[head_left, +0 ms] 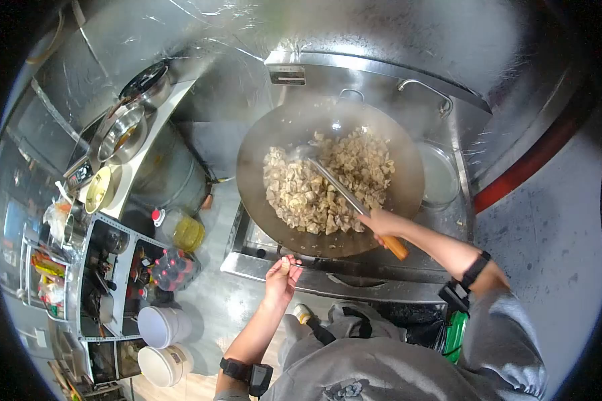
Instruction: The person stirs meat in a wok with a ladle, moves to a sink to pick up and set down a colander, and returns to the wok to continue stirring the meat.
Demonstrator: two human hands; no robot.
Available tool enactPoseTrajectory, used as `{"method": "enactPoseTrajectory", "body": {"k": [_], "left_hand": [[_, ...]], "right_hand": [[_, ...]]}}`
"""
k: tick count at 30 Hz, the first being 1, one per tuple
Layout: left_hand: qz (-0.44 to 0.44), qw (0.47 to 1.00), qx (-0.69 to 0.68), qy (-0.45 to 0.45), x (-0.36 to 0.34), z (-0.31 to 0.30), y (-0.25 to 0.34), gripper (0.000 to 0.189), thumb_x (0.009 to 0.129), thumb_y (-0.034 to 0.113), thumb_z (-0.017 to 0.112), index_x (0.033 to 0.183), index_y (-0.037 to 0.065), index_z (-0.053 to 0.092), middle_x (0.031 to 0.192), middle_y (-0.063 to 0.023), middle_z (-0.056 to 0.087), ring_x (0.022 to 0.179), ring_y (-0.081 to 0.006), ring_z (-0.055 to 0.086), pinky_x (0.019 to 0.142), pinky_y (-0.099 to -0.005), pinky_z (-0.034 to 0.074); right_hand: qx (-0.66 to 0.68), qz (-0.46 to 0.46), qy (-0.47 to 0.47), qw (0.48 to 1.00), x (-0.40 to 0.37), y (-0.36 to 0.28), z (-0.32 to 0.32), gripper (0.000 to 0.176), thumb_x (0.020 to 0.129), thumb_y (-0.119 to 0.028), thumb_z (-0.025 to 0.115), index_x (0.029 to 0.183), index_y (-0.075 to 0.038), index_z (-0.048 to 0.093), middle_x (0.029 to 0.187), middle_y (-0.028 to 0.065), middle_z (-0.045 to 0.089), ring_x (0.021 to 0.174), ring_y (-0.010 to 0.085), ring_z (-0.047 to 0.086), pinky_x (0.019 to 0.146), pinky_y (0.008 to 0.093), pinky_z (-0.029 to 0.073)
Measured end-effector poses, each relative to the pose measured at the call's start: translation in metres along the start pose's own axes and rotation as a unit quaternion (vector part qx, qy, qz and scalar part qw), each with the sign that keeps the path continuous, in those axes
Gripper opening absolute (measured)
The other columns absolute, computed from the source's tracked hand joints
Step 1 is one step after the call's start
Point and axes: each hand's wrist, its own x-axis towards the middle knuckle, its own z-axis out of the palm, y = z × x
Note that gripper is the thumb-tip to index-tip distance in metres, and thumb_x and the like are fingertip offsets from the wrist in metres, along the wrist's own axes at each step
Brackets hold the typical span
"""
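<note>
A large wok (254,200) on a steel stove holds a heap of chopped, pale brown food pieces (301,187), with steam over it. My right hand (379,224) is wrapped round the wooden handle of a long metal ladle (338,185), whose head rests among the food at the upper left of the heap. At the wok's near edge, my left hand (285,273) has its fingers pinched together by the rim; what they hold, if anything, is too small to make out.
A faucet (427,87) and a round basin (440,175) stand right of the wok. On the left are a counter with metal bowls (122,135), an oil jug (186,230), dark bottles (172,269), shelves (117,287) and two white buckets (159,327).
</note>
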Motion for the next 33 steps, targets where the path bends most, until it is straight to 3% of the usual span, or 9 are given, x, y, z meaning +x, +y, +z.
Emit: {"method": "enactPoseTrajectory", "body": {"k": [2,4,11,15,21,23,25,28,33], "left_hand": [[-0.002,1.000,-0.001,-0.008,-0.001,0.000,0.001,0.011,0.083,0.016,0.052,0.089,0.007,0.056,0.082,-0.0026,0.060,0.079,-0.0155,0.059,0.071,-0.0294,0.051],[-0.006,1.000,0.000,-0.018,-0.001,-0.001,0.003,0.011,0.083,0.016,0.053,0.089,0.007,0.056,0.082,-0.0024,0.060,0.080,-0.0155,0.059,0.071,-0.0294,0.050],[-0.012,1.000,-0.019,-0.010,0.001,-0.001,0.003,0.010,0.084,0.015,0.052,0.088,0.006,0.055,0.082,-0.0029,0.059,0.080,-0.0171,0.059,0.073,-0.0310,0.049],[-0.020,0.999,0.001,-0.028,0.001,-0.004,0.005,0.010,0.085,0.017,0.051,0.086,0.008,0.055,0.082,-0.0004,0.059,0.081,-0.0156,0.058,0.074,-0.0308,0.048],[0.002,0.998,-0.019,-0.064,0.004,-0.008,0.001,0.012,0.086,0.017,0.050,0.086,0.006,0.055,0.082,-0.0026,0.058,0.080,-0.0157,0.057,0.074,-0.0296,0.047],[0.002,0.998,-0.013,-0.067,0.004,-0.010,0.000,0.012,0.086,0.016,0.049,0.086,0.006,0.055,0.082,-0.0023,0.058,0.080,-0.0154,0.057,0.074,-0.0290,0.047],[-0.002,0.999,0.006,-0.052,0.005,-0.007,0.000,0.012,0.087,0.018,0.048,0.085,0.008,0.054,0.081,0.0003,0.056,0.081,-0.0134,0.056,0.074,-0.0292,0.047],[0.000,0.999,0.007,-0.040,0.001,-0.004,0.001,0.012,0.087,0.019,0.049,0.086,0.008,0.053,0.082,0.0004,0.056,0.080,-0.0129,0.056,0.073,-0.0284,0.047],[-0.006,0.999,0.008,-0.040,0.002,-0.005,0.002,0.013,0.087,0.020,0.049,0.086,0.007,0.053,0.082,0.0000,0.055,0.079,-0.0127,0.056,0.073,-0.0274,0.047]], "right_hand": [[-0.004,0.020,-0.013,1.000,-0.044,0.002,-0.004,0.037,0.088,-0.034,0.041,0.087,0.003,0.038,0.048,0.0056,0.044,0.036,0.0172,0.048,0.032,0.0318,0.041],[0.005,0.012,-0.041,0.999,-0.076,0.023,-0.011,0.036,0.087,-0.035,0.044,0.082,0.001,0.037,0.048,0.0051,0.044,0.036,0.0164,0.047,0.031,0.0304,0.040],[0.146,0.111,0.049,0.982,-0.185,0.037,-0.050,0.030,0.082,-0.030,0.055,0.075,-0.005,0.041,0.050,0.0005,0.042,0.035,0.0095,0.041,0.030,0.0250,0.035],[0.136,0.083,0.164,0.974,-0.165,0.035,-0.057,0.030,0.083,-0.029,0.053,0.074,-0.003,0.041,0.049,0.0023,0.042,0.034,0.0111,0.042,0.028,0.0262,0.034],[0.186,0.070,0.243,0.949,-0.036,0.033,-0.059,0.035,0.087,-0.037,0.044,0.078,-0.004,0.040,0.048,0.0007,0.038,0.038,0.0139,0.041,0.033,0.0312,0.038],[0.396,0.102,0.119,0.905,-0.005,0.028,-0.053,0.034,0.087,-0.039,0.042,0.079,-0.005,0.039,0.049,-0.0001,0.036,0.039,0.0137,0.039,0.035,0.0315,0.039],[0.483,0.117,0.034,0.867,0.010,0.015,-0.027,0.035,0.088,-0.041,0.039,0.078,-0.007,0.038,0.050,0.0001,0.036,0.037,0.0139,0.038,0.036,0.0323,0.040],[0.399,0.131,0.074,0.904,-0.020,-0.015,0.028,0.032,0.084,-0.037,0.049,0.075,-0.010,0.035,0.048,-0.0025,0.032,0.036,0.0109,0.033,0.036,0.0274,0.033],[0.367,0.134,-0.033,0.920,-0.090,-0.008,0.029,0.028,0.083,-0.030,0.053,0.076,-0.010,0.035,0.049,-0.0017,0.033,0.036,0.0110,0.035,0.035,0.0293,0.033]]}}
